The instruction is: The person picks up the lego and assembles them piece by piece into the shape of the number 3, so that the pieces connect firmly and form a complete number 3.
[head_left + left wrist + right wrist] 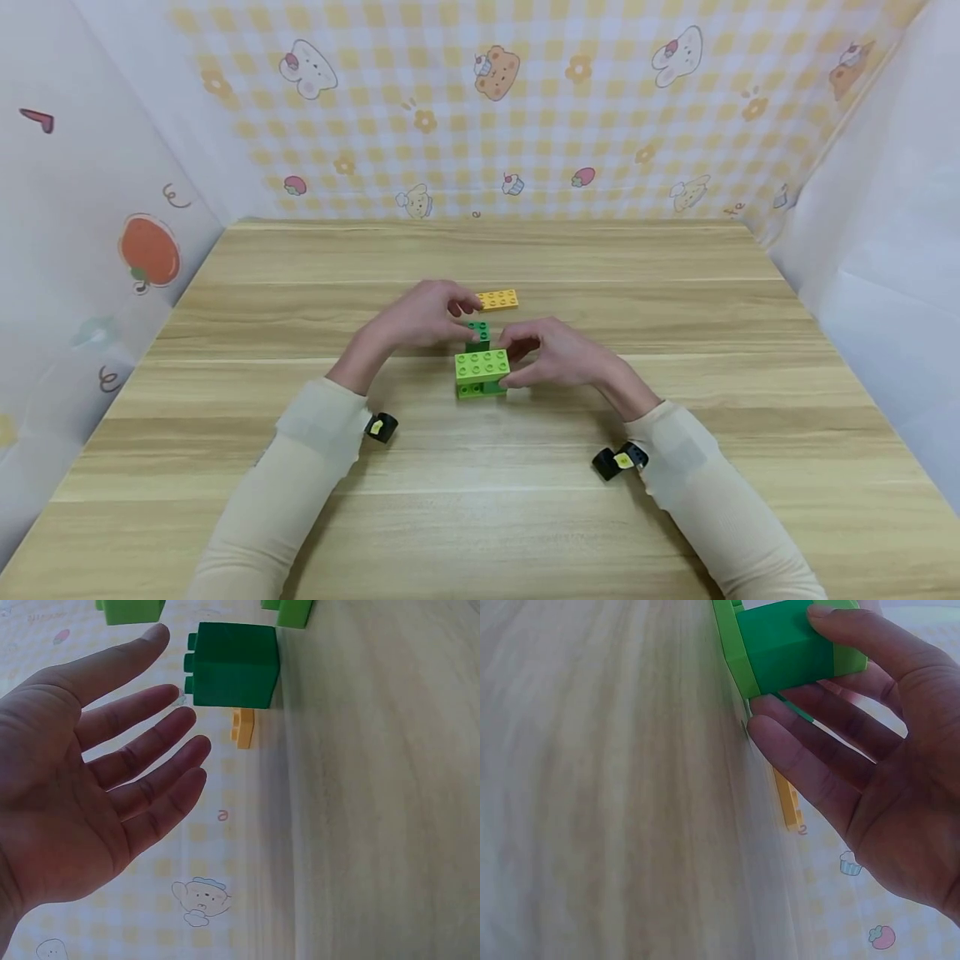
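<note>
Nearest the left wrist camera, your left hand (82, 799) spreads its fingers loosely, gripping nothing, its thumb near the studs of a dark green block (234, 666). Your right hand (904, 769) curves around the right end of the green stack (482, 365), thumb against its side, fingers behind; how firmly they press, you cannot tell. The block stands studs up just behind the stack, mid-table (480, 508), with a yellow brick (501, 299) beyond. Expect light, stiff, smooth plastic, hardly fragile, though joints may pop under a twist. Take the block by opposite flat sides, below the studs; steady the stack low, since its top seems borne mainly at the right.
</note>
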`<state>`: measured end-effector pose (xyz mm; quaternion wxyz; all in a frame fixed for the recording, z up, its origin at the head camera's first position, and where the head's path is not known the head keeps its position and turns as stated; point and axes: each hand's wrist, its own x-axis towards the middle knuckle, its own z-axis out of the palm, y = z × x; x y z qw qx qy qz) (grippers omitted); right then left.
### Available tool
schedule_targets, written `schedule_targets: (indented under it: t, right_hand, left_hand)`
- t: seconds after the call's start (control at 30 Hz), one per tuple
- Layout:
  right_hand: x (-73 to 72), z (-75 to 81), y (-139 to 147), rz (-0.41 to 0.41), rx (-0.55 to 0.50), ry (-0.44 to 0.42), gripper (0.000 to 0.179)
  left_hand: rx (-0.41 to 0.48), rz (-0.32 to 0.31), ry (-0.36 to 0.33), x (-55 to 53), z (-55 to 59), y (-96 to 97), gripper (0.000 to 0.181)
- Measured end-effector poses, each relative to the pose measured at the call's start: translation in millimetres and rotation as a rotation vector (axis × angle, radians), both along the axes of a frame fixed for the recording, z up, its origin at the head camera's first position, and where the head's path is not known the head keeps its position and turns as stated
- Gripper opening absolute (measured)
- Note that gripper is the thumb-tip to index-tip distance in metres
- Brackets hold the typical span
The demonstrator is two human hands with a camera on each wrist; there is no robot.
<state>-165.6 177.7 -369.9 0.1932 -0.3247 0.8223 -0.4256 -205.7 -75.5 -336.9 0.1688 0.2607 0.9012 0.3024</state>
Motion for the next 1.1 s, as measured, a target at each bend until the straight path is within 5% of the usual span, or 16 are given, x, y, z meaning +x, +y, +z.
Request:
schedule_targets:
  t: [0.37, 1.1]
  right_hand:
    - [0.9, -1.6, -0.4, -0.002, 0.002, 0.004, 0.024]
    - [0.4, -1.2, -0.6, -0.003, 0.009, 0.023, 0.024]
  left_hand:
    - [0.009, -0.065, 0.014, -1.7, -7.3, 2.5, 0.041]
    - [0.028, -0.079, 0.02, -1.2, -18.9, 3.2, 0.037]
